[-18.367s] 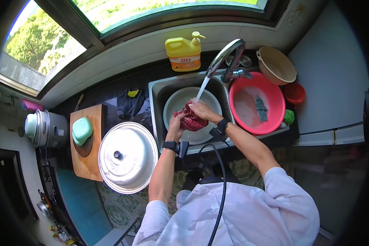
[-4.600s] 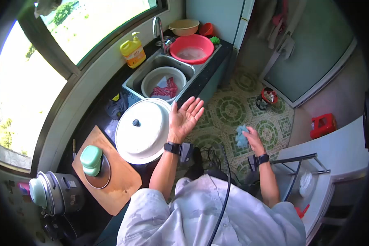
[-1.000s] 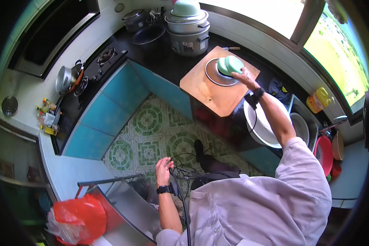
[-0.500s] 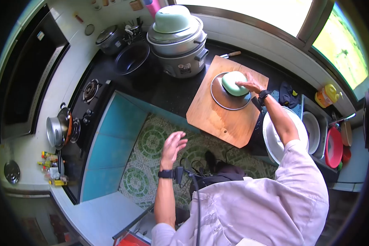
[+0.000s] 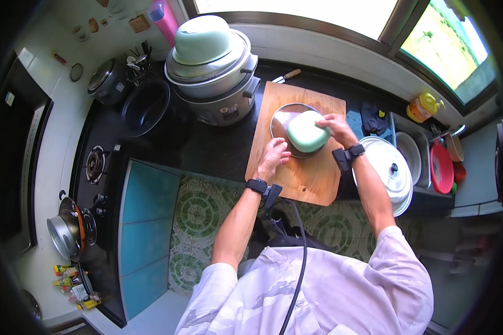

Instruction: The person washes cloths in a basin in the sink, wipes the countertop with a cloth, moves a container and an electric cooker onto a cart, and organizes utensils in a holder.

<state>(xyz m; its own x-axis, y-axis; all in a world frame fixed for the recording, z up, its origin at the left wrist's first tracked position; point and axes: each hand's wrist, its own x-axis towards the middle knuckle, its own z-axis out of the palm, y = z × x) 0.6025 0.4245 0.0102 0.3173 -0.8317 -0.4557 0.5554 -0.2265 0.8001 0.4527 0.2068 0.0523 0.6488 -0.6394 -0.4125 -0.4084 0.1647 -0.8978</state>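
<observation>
A pale green bowl (image 5: 307, 133) rests upside down on a round metal-rimmed plate (image 5: 281, 120), which lies on a wooden cutting board (image 5: 313, 187). My right hand (image 5: 336, 127) grips the bowl at its right side, thumb and fingers on its edge. My left hand (image 5: 274, 157) is at the plate's lower left rim, its fingers slightly bent and apart with nothing in them; whether it touches the rim I cannot tell. What lies under the bowl is hidden.
A large silver steamer pot (image 5: 218, 100) with another green bowl (image 5: 203, 42) on its lid stands behind left. A wood-handled knife (image 5: 286, 76) lies behind the board. To the right are a white lid (image 5: 383, 167), a sink (image 5: 425, 174) and a red basin (image 5: 441, 170).
My left hand has come up from over the floor to the plate. My right hand has shifted from the bowl's top to its right edge. The view has turned and moved.
</observation>
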